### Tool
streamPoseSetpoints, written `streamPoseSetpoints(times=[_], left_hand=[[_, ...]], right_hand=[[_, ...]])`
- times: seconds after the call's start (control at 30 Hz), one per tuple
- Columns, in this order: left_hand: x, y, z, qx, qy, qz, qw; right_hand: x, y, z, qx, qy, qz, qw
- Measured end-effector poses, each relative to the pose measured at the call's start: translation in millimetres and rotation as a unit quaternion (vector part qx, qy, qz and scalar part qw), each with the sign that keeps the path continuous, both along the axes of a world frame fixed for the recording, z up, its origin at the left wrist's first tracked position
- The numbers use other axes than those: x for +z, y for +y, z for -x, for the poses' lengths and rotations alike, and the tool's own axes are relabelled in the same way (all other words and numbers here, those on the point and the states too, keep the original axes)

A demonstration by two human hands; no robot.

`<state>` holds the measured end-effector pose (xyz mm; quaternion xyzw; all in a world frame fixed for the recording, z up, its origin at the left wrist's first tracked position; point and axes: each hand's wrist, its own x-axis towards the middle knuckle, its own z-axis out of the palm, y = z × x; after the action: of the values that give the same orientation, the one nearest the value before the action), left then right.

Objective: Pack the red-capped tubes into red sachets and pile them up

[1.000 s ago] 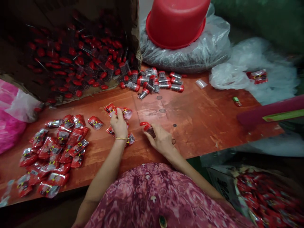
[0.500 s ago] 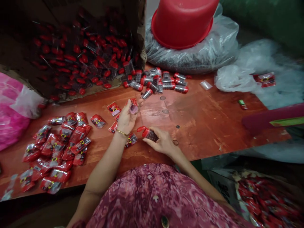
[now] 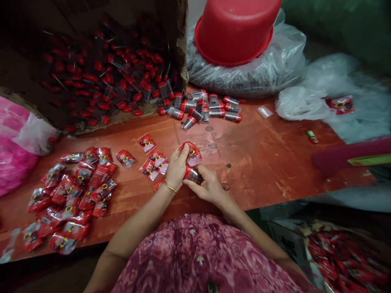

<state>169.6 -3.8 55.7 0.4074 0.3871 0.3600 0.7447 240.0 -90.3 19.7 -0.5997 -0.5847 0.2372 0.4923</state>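
My left hand [image 3: 176, 167] pinches a small red printed plastic pouch [image 3: 192, 153] just above the reddish table [image 3: 259, 154]. Right beside it, my right hand [image 3: 208, 186] grips a small clear tube with a red cap [image 3: 193, 175], held against the pouch's lower edge. The two hands touch each other near the table's middle front. Left of my left hand, a few empty red pouches [image 3: 154, 159] lie flat.
Several filled red pouches [image 3: 69, 195] are heaped at the left. A tipped cardboard box [image 3: 100, 69] spills red-capped tubes [image 3: 204, 108] at the back. A red bucket [image 3: 236, 28] rests on a plastic bag behind. A box of packets [image 3: 345, 256] sits lower right.
My left hand picked a pouch off the table, lifted it and carried it right to meet the tube in my right hand, which stayed about where it was.
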Motion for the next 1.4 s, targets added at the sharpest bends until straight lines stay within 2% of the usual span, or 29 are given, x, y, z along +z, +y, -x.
streamPoseSetpoints(times=[0.13, 0.23, 0.3, 0.37, 0.47, 0.6, 0.7, 0.83, 0.93, 1.17, 1.27, 1.4], left_hand=[[-2.4, 0, -3, 0.052, -0.005, -0.022, 0.998], [-8.8, 6, -2, 0.117, -0.008, -0.026, 0.993], [-14.0, 10, 1, 0.148, 0.019, -0.048, 0.988], [-18.0, 15, 6, 0.154, 0.068, -0.087, 0.982], [-19.3, 21, 14, 0.153, 0.159, -0.159, 0.962], [-13.8, 23, 19, 0.138, 0.271, -0.231, 0.924], [-10.5, 20, 19, 0.101, 0.327, -0.246, 0.907], [-11.7, 18, 19, 0.059, 0.383, -0.256, 0.886], [-12.7, 18, 19, 0.052, 0.410, -0.278, 0.867], [-7.4, 15, 20, 0.030, 0.455, -0.298, 0.839], [-6.2, 15, 21, 0.025, 0.453, -0.309, 0.836], [-5.7, 14, 23, 0.013, 0.436, -0.304, 0.847]], right_hand=[[0.5, 1, -2, 0.039, 0.136, 0.051, 0.989], [-0.5, -3, -8, 0.063, 0.252, 0.113, 0.959], [-2.9, -7, -12, 0.048, 0.315, 0.134, 0.938], [-6.9, -11, -15, 0.017, 0.334, 0.134, 0.933], [-12.7, -16, -17, -0.045, 0.259, 0.107, 0.959], [-10.2, -19, -18, -0.088, 0.051, 0.027, 0.994], [-1.0, -19, -15, -0.062, -0.075, -0.007, 0.995], [4.9, -16, -9, -0.052, -0.170, 0.005, 0.984], [1.1, -15, -4, -0.068, -0.185, 0.003, 0.980], [-7.6, -9, 4, -0.118, -0.150, -0.002, 0.982], [-7.2, -6, 6, -0.122, -0.122, -0.001, 0.985], [-7.7, -3, 6, -0.115, -0.066, 0.010, 0.991]])
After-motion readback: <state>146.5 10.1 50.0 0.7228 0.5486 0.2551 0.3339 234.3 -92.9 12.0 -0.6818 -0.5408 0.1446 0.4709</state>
